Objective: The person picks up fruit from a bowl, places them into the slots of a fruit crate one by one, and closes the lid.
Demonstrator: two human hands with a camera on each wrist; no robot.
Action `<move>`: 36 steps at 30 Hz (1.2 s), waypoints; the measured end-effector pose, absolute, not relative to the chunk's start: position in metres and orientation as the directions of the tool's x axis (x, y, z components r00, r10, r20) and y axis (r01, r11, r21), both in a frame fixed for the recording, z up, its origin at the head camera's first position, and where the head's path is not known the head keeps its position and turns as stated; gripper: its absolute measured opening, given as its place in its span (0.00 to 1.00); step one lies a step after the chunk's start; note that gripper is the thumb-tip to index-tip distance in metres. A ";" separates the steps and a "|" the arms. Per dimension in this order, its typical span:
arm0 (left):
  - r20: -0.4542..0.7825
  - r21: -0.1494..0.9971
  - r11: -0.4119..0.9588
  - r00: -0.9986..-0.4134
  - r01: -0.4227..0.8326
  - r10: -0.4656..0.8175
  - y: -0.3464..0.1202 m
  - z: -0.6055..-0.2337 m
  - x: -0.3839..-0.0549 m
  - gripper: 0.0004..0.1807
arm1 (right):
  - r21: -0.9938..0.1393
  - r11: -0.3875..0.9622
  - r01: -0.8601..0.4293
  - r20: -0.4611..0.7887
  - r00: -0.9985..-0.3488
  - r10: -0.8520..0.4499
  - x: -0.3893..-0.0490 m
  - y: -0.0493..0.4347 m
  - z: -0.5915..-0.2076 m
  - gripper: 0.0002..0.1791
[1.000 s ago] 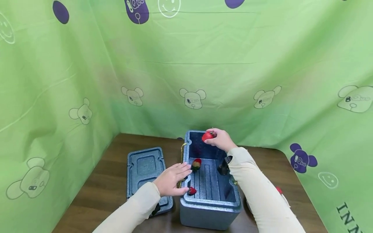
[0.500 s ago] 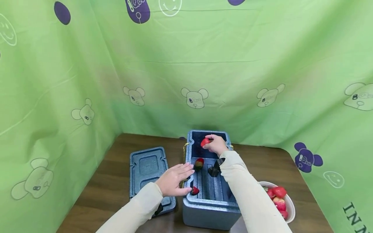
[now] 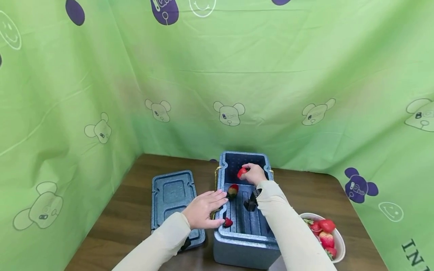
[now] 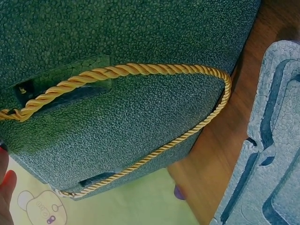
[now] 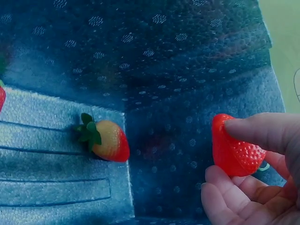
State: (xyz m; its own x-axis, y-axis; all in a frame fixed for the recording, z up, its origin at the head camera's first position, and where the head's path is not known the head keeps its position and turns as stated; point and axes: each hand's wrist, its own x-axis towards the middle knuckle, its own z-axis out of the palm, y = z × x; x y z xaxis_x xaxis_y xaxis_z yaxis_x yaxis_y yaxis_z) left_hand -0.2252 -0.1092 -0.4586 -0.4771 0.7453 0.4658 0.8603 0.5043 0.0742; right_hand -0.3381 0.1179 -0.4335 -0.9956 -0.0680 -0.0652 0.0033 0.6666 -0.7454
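Note:
Inside the far end of a blue-grey foam box (image 3: 245, 244), my right hand (image 3: 255, 174) pinches a red strawberry (image 5: 236, 147) between thumb and fingers. On the box floor lies a pale-and-red strawberry (image 5: 111, 140) with green leaves, near the left wall. Closer to the front is a smaller-looking red strawberry (image 3: 228, 222), partly covered by my left hand. My left hand (image 3: 207, 209) rests on the box's left rim with its fingers straight. A twisted yellow rope (image 4: 140, 69) hangs along that outer side.
The foam lid (image 3: 173, 192) lies on the brown table (image 3: 118, 222) left of the box. To the right stands a white bowl (image 3: 340, 241) with several strawberries (image 3: 327, 239), partly behind my right sleeve. A green patterned cloth (image 3: 271, 75) hangs behind and at both sides.
My right hand has lowered the strawberry further into the box from above its far end. The bowl has come out from behind the right sleeve. My left hand stays on the rim.

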 end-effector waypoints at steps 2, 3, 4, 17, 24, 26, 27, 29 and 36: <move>0.463 0.067 0.508 -0.478 0.859 0.747 -0.109 -0.459 -0.225 0.31 | -0.748 0.663 0.010 -0.067 -0.996 -0.061 -0.340 0.119 -0.435 0.29; 0.461 0.067 0.509 -0.480 0.858 0.747 -0.108 -0.459 -0.225 0.31 | -0.754 0.657 0.018 -0.072 -0.996 -0.055 -0.340 0.120 -0.437 0.29; 0.461 0.060 0.511 -0.479 0.857 0.748 -0.108 -0.459 -0.225 0.31 | -0.756 0.655 0.017 -0.071 -0.996 -0.055 -0.341 0.121 -0.438 0.29; 0.444 0.091 0.518 -0.500 0.851 0.744 -0.104 -0.466 -0.220 0.31 | -0.683 0.721 -0.117 -0.104 -0.961 -0.255 -0.334 0.130 -0.397 0.31; 0.468 0.096 0.523 -0.502 0.847 0.727 -0.106 -0.467 -0.219 0.31 | -0.644 0.700 -0.309 -0.030 -0.904 -0.427 -0.323 0.175 -0.352 0.29; 0.476 0.095 0.530 -0.506 0.843 0.719 -0.108 -0.468 -0.219 0.32 | -0.656 0.686 -0.313 -0.039 -0.894 -0.445 -0.317 0.198 -0.346 0.31; 0.477 0.100 0.533 -0.511 0.840 0.715 -0.109 -0.468 -0.219 0.32 | -0.664 0.681 -0.309 -0.047 -0.892 -0.450 -0.315 0.211 -0.345 0.32; 0.477 0.107 0.539 -0.519 0.836 0.710 -0.110 -0.468 -0.218 0.32 | -0.678 0.676 -0.288 -0.069 -0.891 -0.448 -0.308 0.239 -0.349 0.33; 0.482 0.101 0.531 -0.508 0.841 0.714 -0.109 -0.468 -0.219 0.32 | -0.542 0.800 -0.256 -0.063 -0.937 -0.342 -0.282 0.332 -0.402 0.34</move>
State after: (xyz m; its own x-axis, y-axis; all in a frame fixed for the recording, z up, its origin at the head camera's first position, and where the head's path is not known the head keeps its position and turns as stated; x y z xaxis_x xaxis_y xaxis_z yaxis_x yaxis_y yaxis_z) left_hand -0.2194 -0.1088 -0.4683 -0.5084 0.7136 0.4819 0.8414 0.5309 0.1015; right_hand -0.2824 0.3324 -0.4021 -0.9375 -0.3423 -0.0631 -0.2558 0.8004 -0.5421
